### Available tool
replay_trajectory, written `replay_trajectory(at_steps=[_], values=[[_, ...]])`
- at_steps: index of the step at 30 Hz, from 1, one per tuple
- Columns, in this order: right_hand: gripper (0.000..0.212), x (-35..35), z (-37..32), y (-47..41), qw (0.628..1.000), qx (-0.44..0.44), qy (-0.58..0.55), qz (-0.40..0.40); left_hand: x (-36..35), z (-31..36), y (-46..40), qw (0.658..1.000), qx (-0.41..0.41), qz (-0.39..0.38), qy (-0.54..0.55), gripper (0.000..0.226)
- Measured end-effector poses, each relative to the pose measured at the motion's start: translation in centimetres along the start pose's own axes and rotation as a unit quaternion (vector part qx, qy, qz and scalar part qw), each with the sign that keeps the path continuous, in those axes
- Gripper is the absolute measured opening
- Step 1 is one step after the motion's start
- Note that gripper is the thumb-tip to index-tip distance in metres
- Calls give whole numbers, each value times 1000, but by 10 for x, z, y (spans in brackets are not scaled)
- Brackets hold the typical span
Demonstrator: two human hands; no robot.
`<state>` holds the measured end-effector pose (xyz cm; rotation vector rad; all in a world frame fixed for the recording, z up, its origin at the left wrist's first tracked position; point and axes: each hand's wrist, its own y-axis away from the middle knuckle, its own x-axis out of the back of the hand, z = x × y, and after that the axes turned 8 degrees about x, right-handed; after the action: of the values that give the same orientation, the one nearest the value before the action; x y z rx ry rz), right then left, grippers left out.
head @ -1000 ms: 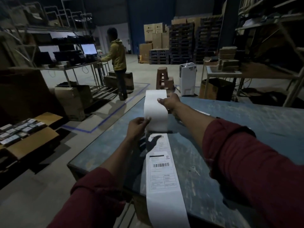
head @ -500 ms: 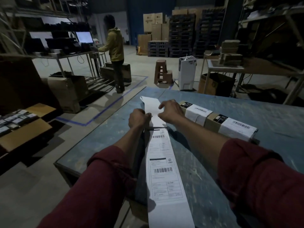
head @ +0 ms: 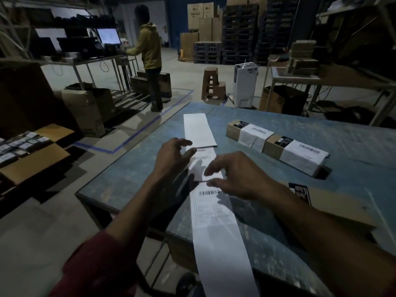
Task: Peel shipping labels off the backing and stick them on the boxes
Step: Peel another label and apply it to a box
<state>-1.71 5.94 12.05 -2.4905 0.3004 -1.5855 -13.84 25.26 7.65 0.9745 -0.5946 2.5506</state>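
While the long white label strip point(head: 211, 213) lies flat down the scuffed blue table point(head: 321, 133), the left hand point(head: 171, 159) and right hand point(head: 237, 176) hover over it, fingers loosely spread, apparently gripping nothing though blurred. Two labelled cardboard boxes point(head: 276, 144) lie end to end further right.

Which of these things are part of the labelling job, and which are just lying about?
Job: label strip, labelled boxes, unlabelled box, left hand, right hand.
Lying about: stool, white appliance, pallets.
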Motion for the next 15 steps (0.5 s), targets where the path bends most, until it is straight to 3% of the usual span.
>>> replay_trajectory(at_steps=[3, 8, 12, 15], values=[[40, -4, -7, 36, 996, 33, -4, -78, 18, 0, 70, 999, -25, 1, 20, 26], [80, -10, -10, 58, 986, 23, 26, -163, 13, -5, 115, 999, -6, 7, 41, 30], [71, -21, -13, 74, 985, 42, 76, -150, 14, -6, 119, 999, 7, 10, 52, 27], [39, -27, -14, 84, 973, 118, 166, -111, 12, -5, 135, 996, 2, 34, 84, 20]])
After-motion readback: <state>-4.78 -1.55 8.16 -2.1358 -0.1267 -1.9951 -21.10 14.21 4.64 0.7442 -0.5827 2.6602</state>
